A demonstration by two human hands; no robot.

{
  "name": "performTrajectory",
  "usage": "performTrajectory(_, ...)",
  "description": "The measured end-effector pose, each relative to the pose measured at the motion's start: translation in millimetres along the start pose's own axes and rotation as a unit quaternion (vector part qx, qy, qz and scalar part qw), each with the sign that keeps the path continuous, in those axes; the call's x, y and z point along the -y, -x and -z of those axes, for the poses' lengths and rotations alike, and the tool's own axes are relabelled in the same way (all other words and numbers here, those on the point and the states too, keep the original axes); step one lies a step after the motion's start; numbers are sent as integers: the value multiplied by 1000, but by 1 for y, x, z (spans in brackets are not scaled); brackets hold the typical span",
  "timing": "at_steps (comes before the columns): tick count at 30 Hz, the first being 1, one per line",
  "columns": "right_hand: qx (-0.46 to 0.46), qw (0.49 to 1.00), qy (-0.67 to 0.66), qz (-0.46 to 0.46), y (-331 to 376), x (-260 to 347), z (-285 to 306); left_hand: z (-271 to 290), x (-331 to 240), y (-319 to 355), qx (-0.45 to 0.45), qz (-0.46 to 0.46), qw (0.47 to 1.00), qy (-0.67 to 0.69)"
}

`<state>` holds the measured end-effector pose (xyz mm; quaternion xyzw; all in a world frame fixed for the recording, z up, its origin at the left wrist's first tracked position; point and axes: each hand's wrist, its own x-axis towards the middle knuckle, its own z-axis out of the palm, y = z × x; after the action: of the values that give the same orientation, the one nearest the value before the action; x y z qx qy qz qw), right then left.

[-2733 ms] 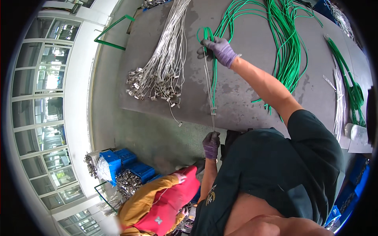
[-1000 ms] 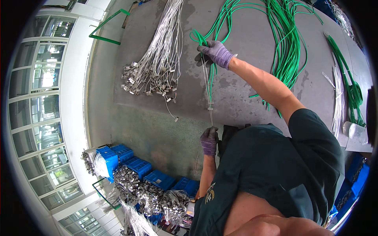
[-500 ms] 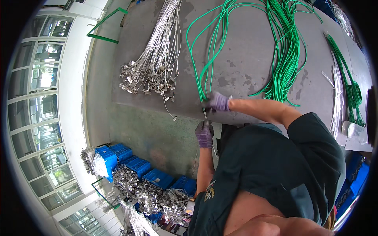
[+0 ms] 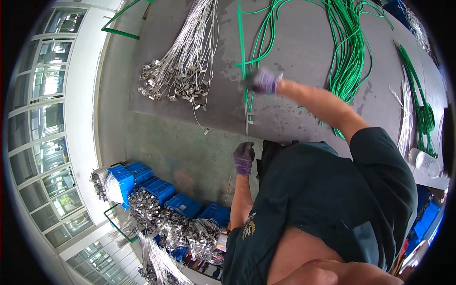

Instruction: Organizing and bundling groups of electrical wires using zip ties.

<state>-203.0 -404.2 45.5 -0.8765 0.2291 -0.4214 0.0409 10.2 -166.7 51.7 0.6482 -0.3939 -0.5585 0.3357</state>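
Note:
My left hand (image 4: pixel 244 154), in a dark glove with a purple cuff, is closed on a thin silver cable (image 4: pixel 246 129) just off the table's near edge. The cable runs straight away from me to a green tube (image 4: pixel 241 40). My right hand (image 4: pixel 261 80), gloved alike and smeared by motion, is closed at that tube above the table. Beyond it, a few loose green tubes (image 4: pixel 270 38) curve across the tabletop. Beside the cable, a small metal end piece (image 4: pixel 251 122) lies near the table edge.
On the grey table (image 4: pixel 294 52) lie a bundle of silver cables (image 4: pixel 192 40) with metal ends at left and a thick green tube bundle (image 4: pixel 349 61) at right. A coiled green bundle (image 4: pixel 426 116) lies far right. Blue crates (image 4: pixel 184 205) and heaped metal-ended cables (image 4: pixel 166 223) stand lower left.
My right hand has moved away from me along the line of the cable, widening the gap to my left hand. More silver cable shows between them, and the green tube now runs straighter.

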Motion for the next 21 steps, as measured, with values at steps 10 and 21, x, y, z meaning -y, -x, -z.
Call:
performTrajectory(10,74,678,-538,-495,-19,21,31,13,24,18,0,-47,998,44)
performTrajectory(21,77,861,-385,-322,5,28,-44,29,0,21,31,-68,997,37)
